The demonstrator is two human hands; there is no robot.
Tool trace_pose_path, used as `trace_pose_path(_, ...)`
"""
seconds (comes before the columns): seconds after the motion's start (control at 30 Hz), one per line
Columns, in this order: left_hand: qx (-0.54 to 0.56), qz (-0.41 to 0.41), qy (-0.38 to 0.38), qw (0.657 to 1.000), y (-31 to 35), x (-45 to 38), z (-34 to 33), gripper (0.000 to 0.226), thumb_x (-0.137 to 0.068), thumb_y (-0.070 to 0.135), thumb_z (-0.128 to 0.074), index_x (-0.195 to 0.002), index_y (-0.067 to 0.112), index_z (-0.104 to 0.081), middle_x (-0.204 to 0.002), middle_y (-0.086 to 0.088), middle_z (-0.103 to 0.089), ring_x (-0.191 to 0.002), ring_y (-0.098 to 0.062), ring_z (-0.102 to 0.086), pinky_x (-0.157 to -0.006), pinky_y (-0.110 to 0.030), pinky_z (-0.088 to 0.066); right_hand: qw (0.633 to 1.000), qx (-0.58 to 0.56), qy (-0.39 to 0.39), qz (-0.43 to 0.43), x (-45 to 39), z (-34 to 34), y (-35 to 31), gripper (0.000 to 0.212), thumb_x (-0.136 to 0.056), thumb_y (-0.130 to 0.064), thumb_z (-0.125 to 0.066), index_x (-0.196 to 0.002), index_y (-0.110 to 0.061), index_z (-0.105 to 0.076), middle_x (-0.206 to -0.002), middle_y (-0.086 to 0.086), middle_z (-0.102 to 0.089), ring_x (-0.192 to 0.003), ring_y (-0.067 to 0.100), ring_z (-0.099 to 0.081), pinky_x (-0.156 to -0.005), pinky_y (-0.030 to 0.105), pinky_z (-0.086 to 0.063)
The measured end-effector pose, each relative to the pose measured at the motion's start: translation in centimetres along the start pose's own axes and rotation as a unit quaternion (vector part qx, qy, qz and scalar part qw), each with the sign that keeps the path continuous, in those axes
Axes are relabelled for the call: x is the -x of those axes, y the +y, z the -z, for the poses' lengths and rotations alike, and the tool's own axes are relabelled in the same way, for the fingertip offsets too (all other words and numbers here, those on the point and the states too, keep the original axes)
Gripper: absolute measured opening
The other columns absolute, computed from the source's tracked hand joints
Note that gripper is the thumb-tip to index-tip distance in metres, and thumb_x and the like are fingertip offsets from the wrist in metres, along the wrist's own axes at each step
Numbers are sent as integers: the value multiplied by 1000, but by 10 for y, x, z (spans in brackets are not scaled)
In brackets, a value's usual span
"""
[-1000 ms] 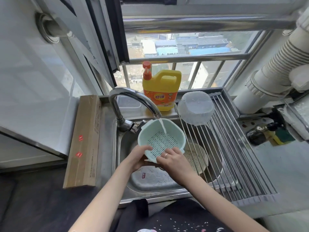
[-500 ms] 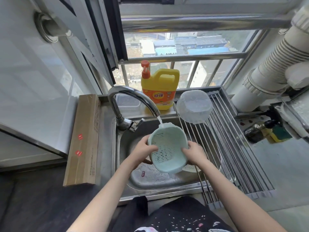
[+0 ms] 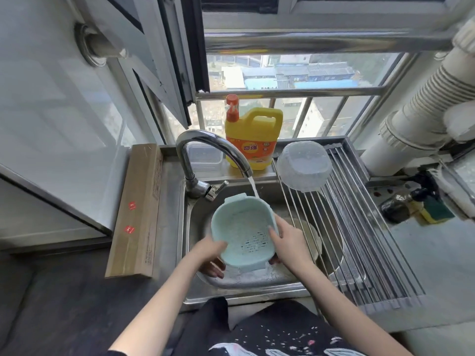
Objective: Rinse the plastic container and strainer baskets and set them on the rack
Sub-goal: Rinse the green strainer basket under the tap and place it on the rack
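Mint strainer basket (image 3: pixel 244 233) tilted over sink (image 3: pixel 200 219), held between both hands under tap stream (image 3: pixel 253 187). Left hand (image 3: pixel 212 253) grips rim at 7 o'clock, fingers underneath. Right hand (image 3: pixel 288 240) clasps rim at 3 o'clock. Clear container (image 3: pixel 303 169), apparently upturned, on rack (image 3: pixel 365 227) at 1 o'clock.

- 2 hands: left hand (image 3: pixel 211 253), right hand (image 3: pixel 289 240)
- 3 strainer baskets: mint one (image 3: pixel 244 233) in the hands, pale translucent one (image 3: pixel 303 169) upturned on the rack, beige one (image 3: pixel 312 238) low in the sink, partly hidden
- 1 rack (image 3: pixel 359 227) of steel rods
- 1 sink (image 3: pixel 257 283)
- 1 tap (image 3: pixel 205 152), 1 stream of water
- 1 yellow detergent jug (image 3: pixel 253 138)
- 1 clear plastic container (image 3: pixel 204 158) behind the tap
- 1 long cardboard box (image 3: pixel 137 209)
- 1 sponge (image 3: pixel 434 209)
- 1 dark bottle (image 3: pixel 397 208)
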State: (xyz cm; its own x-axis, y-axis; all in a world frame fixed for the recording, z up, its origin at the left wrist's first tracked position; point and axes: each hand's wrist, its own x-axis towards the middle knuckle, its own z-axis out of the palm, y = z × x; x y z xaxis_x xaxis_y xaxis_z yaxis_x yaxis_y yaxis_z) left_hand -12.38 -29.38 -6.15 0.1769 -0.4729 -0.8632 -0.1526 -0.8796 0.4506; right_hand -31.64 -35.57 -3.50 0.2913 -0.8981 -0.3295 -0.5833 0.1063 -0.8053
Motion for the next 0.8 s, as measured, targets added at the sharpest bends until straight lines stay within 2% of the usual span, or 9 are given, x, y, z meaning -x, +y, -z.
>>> trace_pose_path(0.07,-25,-6,-32,999,-1,1,-3,44,-95,26,-39,-124,-7,-43,-67,-16,-65,-38,-20,-63,-35,-19,-45,1000,9,6,21,2,2,11,46,-96,-26,-52,-136,-47,-43,-84,-6,-68,-68,15,-68,-58,39,-60)
trace_pose_path(0.13,8,-60,-9,998,-1,-1,-7,40,-97,22,-38,-119,-10,-45,-63,-18,-65,-40,-21,-63,-37,-23,-49,1000,-18,1,21,3,5,17,51,-96,-21,-53,-141,-40,-40,-89,-8,-67,-78,9,-65,-66,29,-59)
trace_pose_path(0.23,9,-199,124,972,-1,-1,-6,32,-100,28,-39,-118,5,-52,-70,-19,-66,-50,-26,-67,-52,-40,-58,983,-163,-63,-62,8,12,16,49,-97,-18,-53,-140,-38,-42,-114,3,-67,-94,13,-66,-75,28,-59)
trace_pose_path(0.33,-183,-308,297,885,-8,4,0,43,-99,28,-38,-142,25,-38,-91,-16,-69,-78,-32,-66,-63,-34,-48,869,-431,-138,-200,7,21,13,41,-97,-15,-41,-131,-34,-54,-127,14,-59,-111,33,-60,-87,52,-53)
trace_pose_path(0.43,-180,-350,377,839,-7,15,-3,61,-95,8,-41,-149,29,-24,-105,-12,-65,-84,-25,-60,-66,-32,-44,775,-563,-112,-266,-2,28,-2,48,-90,-30,-33,-130,-14,-55,-127,22,-57,-110,41,-58,-87,57,-50)
trace_pose_path(0.57,-176,-454,376,788,-9,18,-3,68,-92,-2,-46,-148,34,-29,-125,-5,-57,-100,-20,-59,-75,-30,-48,869,-378,-146,-285,-9,22,-16,67,-83,-67,-46,-131,-20,-47,-128,8,-52,-115,38,-54,-79,50,-55)
trace_pose_path(0.63,-202,-490,330,781,-10,17,-2,73,-91,-4,-45,-146,39,-26,-136,0,-49,-114,-16,-53,-86,-29,-46,895,-297,-170,-286,-5,15,-15,58,-81,-59,-61,-126,-25,-47,-132,5,-45,-116,41,-51,-66,42,-57)
trace_pose_path(0.7,-160,-463,261,832,-14,16,-6,76,-91,-1,-48,-145,47,-22,-137,7,-47,-119,-8,-48,-94,-24,-41,903,-284,-152,-283,-1,7,-3,52,-81,-43,-69,-125,-22,-50,-133,5,-44,-112,39,-52,-64,40,-55)
trace_pose_path(0.8,123,-351,154,915,-21,20,-4,79,-87,-2,-59,-148,34,-24,-135,0,-54,-116,-11,-54,-96,-30,-47,915,-307,-129,-229,1,1,17,70,-68,-30,-81,-131,-21,-50,-123,7,-61,-107,34,-62,-82,48,-55)
